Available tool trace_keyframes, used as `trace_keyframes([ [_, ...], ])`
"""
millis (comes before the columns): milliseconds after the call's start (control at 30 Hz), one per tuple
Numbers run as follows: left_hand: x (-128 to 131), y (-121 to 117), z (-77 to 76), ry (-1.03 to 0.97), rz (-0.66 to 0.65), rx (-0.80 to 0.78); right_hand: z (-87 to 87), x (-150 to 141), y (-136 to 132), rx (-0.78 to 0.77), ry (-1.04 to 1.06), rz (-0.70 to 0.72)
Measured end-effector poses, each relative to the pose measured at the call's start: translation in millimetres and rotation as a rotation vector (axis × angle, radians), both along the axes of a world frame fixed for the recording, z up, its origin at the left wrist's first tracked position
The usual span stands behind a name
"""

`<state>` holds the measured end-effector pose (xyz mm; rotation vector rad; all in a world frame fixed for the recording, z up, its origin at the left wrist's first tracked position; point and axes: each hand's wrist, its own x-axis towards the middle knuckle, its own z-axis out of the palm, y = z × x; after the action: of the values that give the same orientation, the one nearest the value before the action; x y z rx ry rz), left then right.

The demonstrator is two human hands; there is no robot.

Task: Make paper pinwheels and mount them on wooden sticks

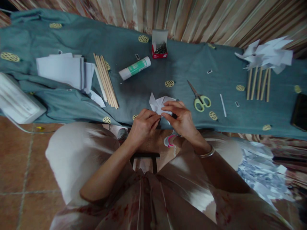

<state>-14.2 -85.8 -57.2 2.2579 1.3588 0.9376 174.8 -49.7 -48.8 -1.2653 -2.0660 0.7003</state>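
A white paper pinwheel (157, 103) with folded, pointed blades is between my two hands at the table's near edge. My left hand (145, 123) pinches its lower edge with thumb and forefinger. From the right, my right hand (178, 116) grips the paper with curved fingers, thumb close to the left fingertips. The pinwheel's right part is hidden under the right hand. Green-handled scissors (202, 102) lie to the right of the hands. Beyond them, a glue stick (134, 68) with a green label lies on its side, beside an open red box (159, 51) of small metal pins.
Wooden sticks (105, 81) and stacked white paper (59, 71) lie at left, near a white package (19, 99). Finished pinwheels (268, 56) on sticks lie at far right. A thin white strip (223, 105) and a dark phone (299, 111) also rest on the green cloth (134, 99).
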Motion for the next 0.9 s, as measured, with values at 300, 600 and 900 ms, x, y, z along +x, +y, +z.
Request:
trace_keyframes([
  [300, 0.1, -0.1, -1.1, 0.011, 0.006, -0.005, 4.4, -1.4, -2.2, 0.037, -0.104, 0.055],
  [600, -0.3, 0.4, -1.6, -0.003, -0.003, 0.040, -9.7, -8.5, -12.7, 0.237, -0.322, 0.027],
  [900, -0.1, 0.6, -1.5, 0.023, 0.010, 0.041, -8.0, -10.9, -13.0, 0.177, -0.189, 0.009],
])
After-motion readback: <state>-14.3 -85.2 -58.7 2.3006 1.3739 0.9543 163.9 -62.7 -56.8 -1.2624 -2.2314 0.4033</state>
